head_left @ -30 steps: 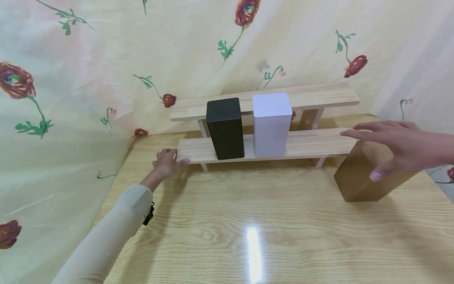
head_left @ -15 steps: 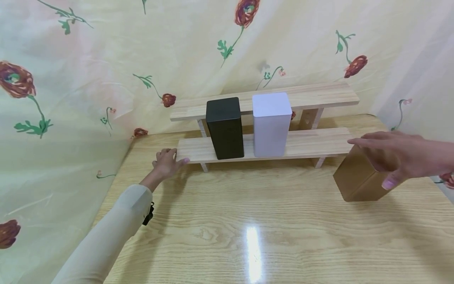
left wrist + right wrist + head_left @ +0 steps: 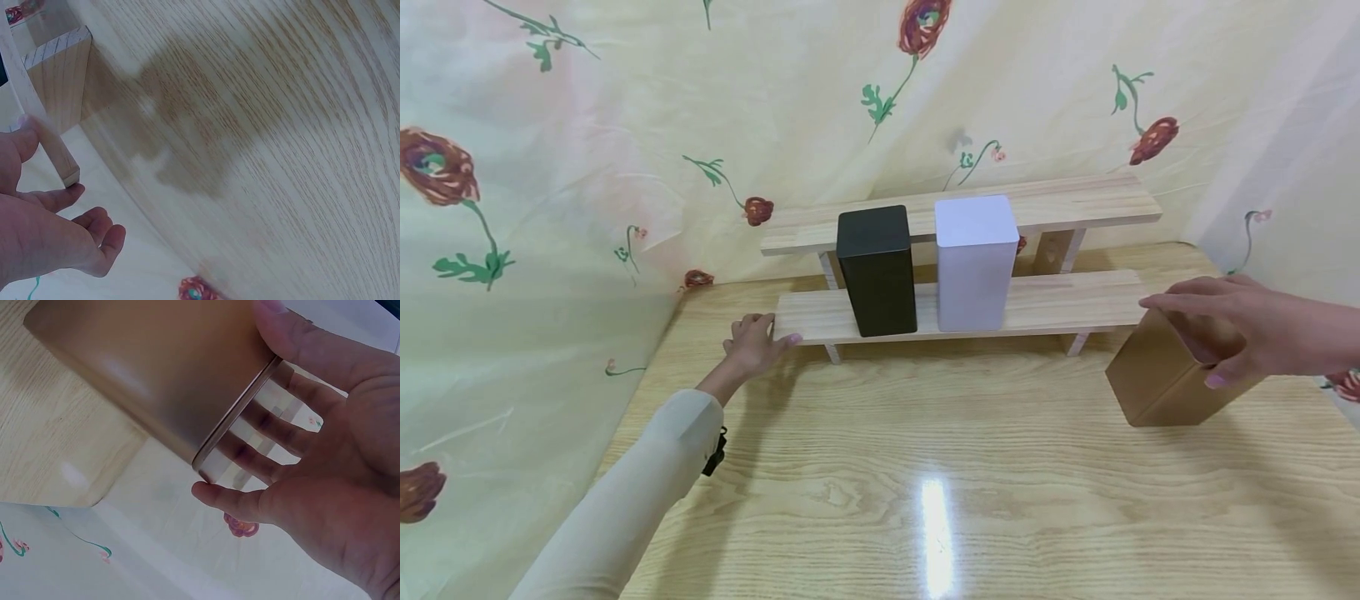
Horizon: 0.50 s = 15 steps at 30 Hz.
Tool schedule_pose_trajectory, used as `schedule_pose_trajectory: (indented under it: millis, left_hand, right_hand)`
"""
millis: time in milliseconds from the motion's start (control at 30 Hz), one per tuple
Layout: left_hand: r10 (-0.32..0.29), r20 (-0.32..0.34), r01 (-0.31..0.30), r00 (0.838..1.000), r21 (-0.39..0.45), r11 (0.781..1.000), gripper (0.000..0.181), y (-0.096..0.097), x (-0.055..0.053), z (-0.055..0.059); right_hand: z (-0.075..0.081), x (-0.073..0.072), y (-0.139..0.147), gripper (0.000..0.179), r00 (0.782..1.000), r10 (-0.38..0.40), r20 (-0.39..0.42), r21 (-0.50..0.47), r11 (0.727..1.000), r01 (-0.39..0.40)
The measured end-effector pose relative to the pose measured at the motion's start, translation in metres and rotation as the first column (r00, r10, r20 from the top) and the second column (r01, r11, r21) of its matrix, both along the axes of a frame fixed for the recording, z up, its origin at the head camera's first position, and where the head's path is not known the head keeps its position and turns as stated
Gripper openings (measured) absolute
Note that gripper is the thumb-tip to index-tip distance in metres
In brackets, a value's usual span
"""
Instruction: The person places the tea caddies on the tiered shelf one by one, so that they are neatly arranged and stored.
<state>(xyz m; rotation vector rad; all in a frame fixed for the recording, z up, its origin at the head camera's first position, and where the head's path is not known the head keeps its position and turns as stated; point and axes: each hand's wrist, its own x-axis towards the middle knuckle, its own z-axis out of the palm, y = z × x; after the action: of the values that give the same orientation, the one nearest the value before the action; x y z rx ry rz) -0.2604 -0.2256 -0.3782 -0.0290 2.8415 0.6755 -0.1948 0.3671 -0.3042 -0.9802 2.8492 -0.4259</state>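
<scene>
A brown metal box (image 3: pixel 1150 379) leans tilted on the wooden table (image 3: pixel 925 500) at the right. My right hand (image 3: pixel 1217 333) grips its upper end, thumb on the near side and fingers on the far side. In the right wrist view the box (image 3: pixel 156 369) fills the upper left, with the hand (image 3: pixel 244 400) round its lid end. My left hand (image 3: pixel 752 337) holds the left end of the lower shelf board (image 3: pixel 1060 304). In the left wrist view thumb and forefinger (image 3: pixel 62 195) pinch that board (image 3: pixel 56 81).
A black box (image 3: pixel 877 271) and a white box (image 3: pixel 973 262) stand side by side on the lower shelf. The upper shelf (image 3: pixel 1075 204) behind them is bare. A flowered cloth (image 3: pixel 587 167) hangs close behind and to both sides.
My right hand came down from above the brown box and closed round its upper end. The left hand and the shelf have not moved.
</scene>
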Motion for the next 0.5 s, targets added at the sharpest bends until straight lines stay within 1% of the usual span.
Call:
schedule_pose_trajectory:
  millis: [167, 267, 400, 500]
  left_hand:
    - [-0.004, 0.0, 0.004, 1.0, -0.005, 1.0, 0.074, 0.0, -0.0003, 0.0016]
    - [-0.005, 0.004, 0.005, 1.0, -0.006, 1.0, 0.074, 0.0004, -0.0001, 0.0026]
    - [0.001, 0.01, 0.0, 1.0, -0.006, 1.0, 0.074, 0.0009, 0.0005, 0.0033]
    - [0.003, 0.011, -0.003, 1.0, -0.006, 1.0, 0.074, 0.0007, 0.0008, 0.003]
  right_hand:
    - [0.0014, 0.0009, -0.0015, 0.108, 1.0, -0.008, -0.019, 0.017, 1.0, 0.009]
    - [0.0009, 0.0011, -0.0017, 0.105, 0.998, 0.001, -0.06, 0.022, 1.0, 0.0]
    - [0.0005, 0.0007, -0.001, 0.104, 0.993, -0.001, -0.12, 0.059, 0.998, 0.009]
    - [0.0023, 0.0009, -0.002, 0.103, 0.992, -0.015, -0.127, 0.084, 0.996, 0.026]
